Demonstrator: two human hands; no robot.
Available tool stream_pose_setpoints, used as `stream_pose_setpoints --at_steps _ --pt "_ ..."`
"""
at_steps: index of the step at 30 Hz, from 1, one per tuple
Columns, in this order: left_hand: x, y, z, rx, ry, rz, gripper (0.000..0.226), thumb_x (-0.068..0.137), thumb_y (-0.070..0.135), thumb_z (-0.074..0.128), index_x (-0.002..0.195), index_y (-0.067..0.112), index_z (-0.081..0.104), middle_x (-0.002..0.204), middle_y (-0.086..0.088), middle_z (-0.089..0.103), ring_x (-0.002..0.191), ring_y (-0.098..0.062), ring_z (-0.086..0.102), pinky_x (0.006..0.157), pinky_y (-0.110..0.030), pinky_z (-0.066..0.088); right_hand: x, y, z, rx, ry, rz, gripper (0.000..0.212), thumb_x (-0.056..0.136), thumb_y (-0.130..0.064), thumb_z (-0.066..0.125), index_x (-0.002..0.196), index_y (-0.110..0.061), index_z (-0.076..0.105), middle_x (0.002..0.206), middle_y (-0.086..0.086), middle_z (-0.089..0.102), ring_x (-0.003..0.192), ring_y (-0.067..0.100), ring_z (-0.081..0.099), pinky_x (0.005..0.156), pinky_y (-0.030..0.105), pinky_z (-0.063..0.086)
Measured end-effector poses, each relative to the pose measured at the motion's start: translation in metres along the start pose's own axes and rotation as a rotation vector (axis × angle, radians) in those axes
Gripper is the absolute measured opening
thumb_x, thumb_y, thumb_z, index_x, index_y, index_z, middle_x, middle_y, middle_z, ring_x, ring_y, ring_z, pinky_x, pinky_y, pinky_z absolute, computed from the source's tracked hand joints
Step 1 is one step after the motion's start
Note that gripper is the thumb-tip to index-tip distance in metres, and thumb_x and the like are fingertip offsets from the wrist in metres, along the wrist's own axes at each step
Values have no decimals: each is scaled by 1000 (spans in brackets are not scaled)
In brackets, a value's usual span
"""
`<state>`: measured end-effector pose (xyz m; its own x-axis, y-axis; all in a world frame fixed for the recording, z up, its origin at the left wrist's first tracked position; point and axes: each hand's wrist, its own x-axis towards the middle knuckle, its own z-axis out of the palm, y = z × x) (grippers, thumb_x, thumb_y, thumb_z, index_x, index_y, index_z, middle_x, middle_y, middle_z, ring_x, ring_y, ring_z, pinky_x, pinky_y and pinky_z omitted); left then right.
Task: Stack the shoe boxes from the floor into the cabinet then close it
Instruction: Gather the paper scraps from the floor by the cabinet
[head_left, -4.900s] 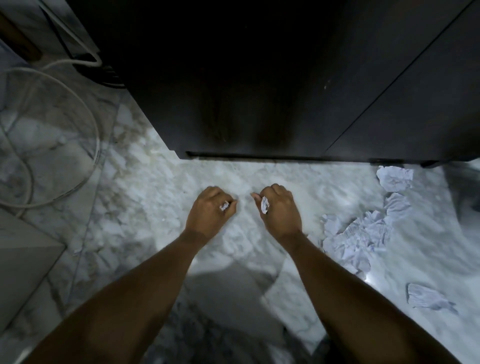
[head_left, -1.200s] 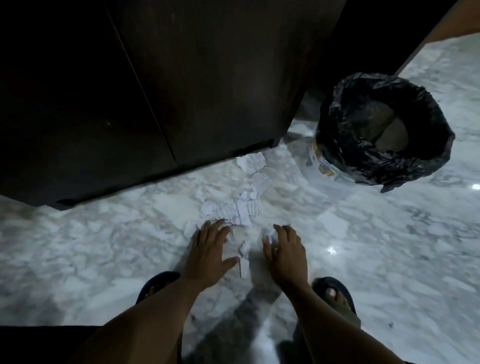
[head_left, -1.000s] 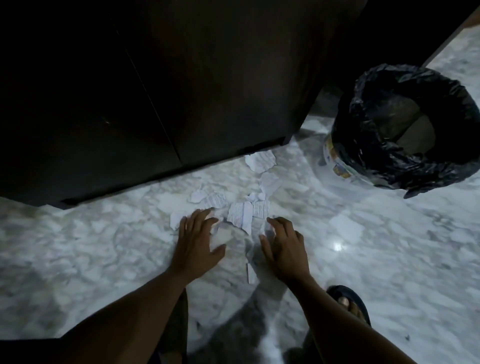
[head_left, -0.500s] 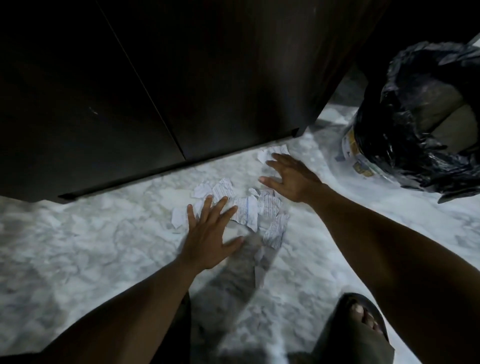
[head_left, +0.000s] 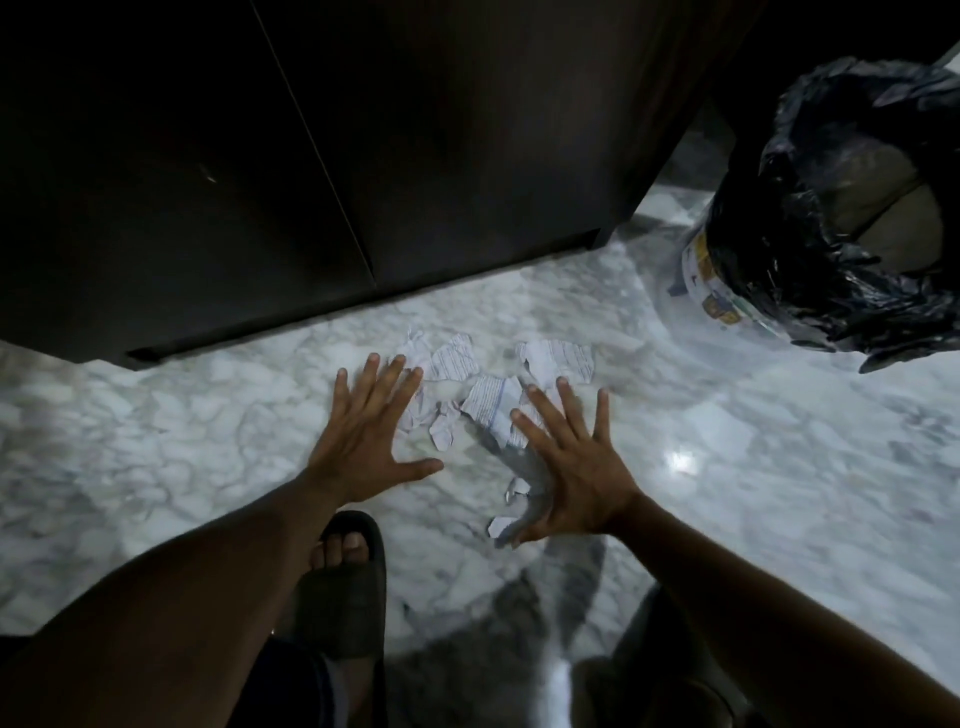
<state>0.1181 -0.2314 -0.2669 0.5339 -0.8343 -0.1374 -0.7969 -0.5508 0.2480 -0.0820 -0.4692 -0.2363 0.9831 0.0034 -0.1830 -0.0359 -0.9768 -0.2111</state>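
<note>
Head view showed the dark cabinet (head_left: 467, 156) cut off at the top, its two doors shut and its surface hard to read in the gloom. It stood just beyond the torn paper scraps (head_left: 488, 405) on the marble floor (head_left: 156, 441). A bin lined with a black bag (head_left: 841, 208), right of the scraps, ran off the frame edge. The left hand (head_left: 363, 441) lay at the scraps' left edge and the right hand (head_left: 576, 467) partly covered them. Both had fingers splayed wide, gripping nothing, apart from the cabinet.
</note>
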Motion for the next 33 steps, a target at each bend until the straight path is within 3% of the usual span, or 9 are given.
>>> stream_pose_setpoints --at_steps 2,5,9,13,19,23,25,29,33 --pt "1 6 5 -29 -22 29 118 73 94 40 160 22 6 168 -4 0 154 -26 -11 121 -60 5 6 -6 10 -1 22 86 136 53 -103 44 158 -23 10 165 14 12 150 47 2 108 79 3" --pt "10 22 13 -67 22 55 117 75 91 43 160 19 5 168 -5 -2 154 -28 -10 123 -54 6 22 9 6 18 34 246 137 54 -104 40 159 -22 7 166 13 2 150 47 -5 108 76 -9" --pt "37 46 20 -122 63 52 113 77 90 41 160 21 8 168 -6 2 154 -27 -8 123 -53 4 38 35 3 20 -25 194 140 54 -104 40 160 -19 5 166 15 -5 151 42 -12 114 71 -6" --pt "53 64 28 -54 101 0 94 83 86 33 155 25 32 164 -4 24 154 -25 5 120 -58 9 45 35 8 11 -40 146 117 73 -94 38 159 -17 19 164 12 19 154 32 6 120 62 6" --pt "60 75 37 -135 319 -132 52 92 60 53 125 20 57 139 -3 51 140 -30 36 119 -52 19 43 32 17 83 211 107 60 94 -61 47 134 -19 58 133 11 54 129 32 45 115 51 26" --pt "59 73 37 -158 392 -107 32 96 44 53 108 14 58 115 -6 56 116 -32 50 114 -49 29 42 31 21 82 276 147 37 93 -44 56 117 -17 65 116 9 57 111 31 49 104 46 37" --pt "58 74 36 -168 396 -132 33 97 42 53 112 13 59 112 -6 57 113 -34 51 113 -49 32 42 30 22 90 274 188 31 89 -36 59 111 -16 65 111 8 56 106 30 48 98 43 39" --pt "57 79 35 -112 332 -147 48 97 38 51 142 20 51 111 -6 57 108 -31 49 110 -52 35 42 32 25 137 265 246 28 85 -27 54 106 -10 62 108 8 54 100 31 49 94 40 37" --pt "56 80 32 -168 342 -204 37 94 34 52 126 20 64 107 -8 54 106 -32 49 98 -49 45 41 33 25 196 284 273 26 85 -25 49 103 -10 59 105 8 57 99 31 50 92 39 34"
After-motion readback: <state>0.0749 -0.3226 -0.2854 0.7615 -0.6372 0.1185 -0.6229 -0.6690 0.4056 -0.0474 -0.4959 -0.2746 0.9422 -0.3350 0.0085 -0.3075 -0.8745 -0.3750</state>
